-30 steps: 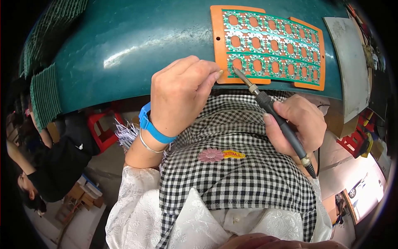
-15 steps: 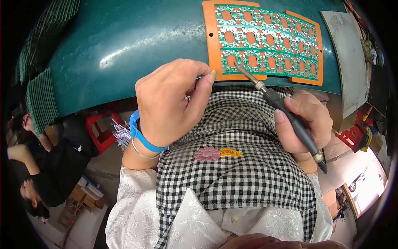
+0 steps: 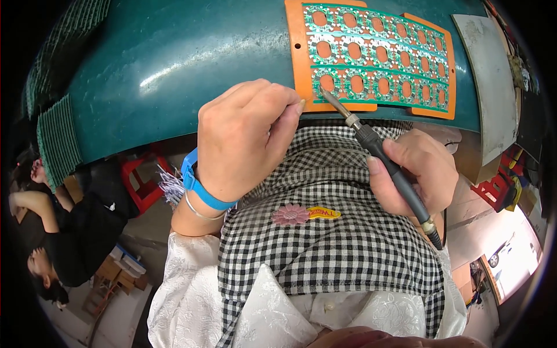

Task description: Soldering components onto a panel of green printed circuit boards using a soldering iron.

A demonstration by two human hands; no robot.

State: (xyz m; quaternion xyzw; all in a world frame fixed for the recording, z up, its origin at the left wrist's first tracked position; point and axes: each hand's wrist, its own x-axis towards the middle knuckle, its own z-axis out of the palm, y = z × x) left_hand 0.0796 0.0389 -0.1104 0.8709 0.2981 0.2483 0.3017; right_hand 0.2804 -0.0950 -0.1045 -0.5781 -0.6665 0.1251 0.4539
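Observation:
My right hand (image 3: pixel 426 168) wraps round the dark grip of a soldering iron (image 3: pixel 386 159), whose tip points up and left. The tip is over the near-left ring of a green circuit board panel (image 3: pixel 365 71); contact with it is hard to judge. Rows of round boards with oval openings make up this panel, seated on an orange tray (image 3: pixel 300 72). My left hand (image 3: pixel 246 127) is closed, thumb and forefinger pinched by the tray's near-left corner. Whatever those fingers hold is hidden. A blue wrist strap (image 3: pixel 203 194) and a thin bangle circle my left wrist.
The green tabletop (image 3: pixel 191 64) curves across the far side. Right of the tray stands a grey board (image 3: pixel 487 75). Green ribbed racks (image 3: pixel 58 133) line the left edge. Beyond them are a red stool (image 3: pixel 139 185), a bundle of wires (image 3: pixel 169 187) and another person in black (image 3: pixel 93 226).
The soldering iron and my right hand have shifted slightly left, the tip moving to the left part of the ring. My left hand has moved a little right, still pinched. The tray sits slightly further right.

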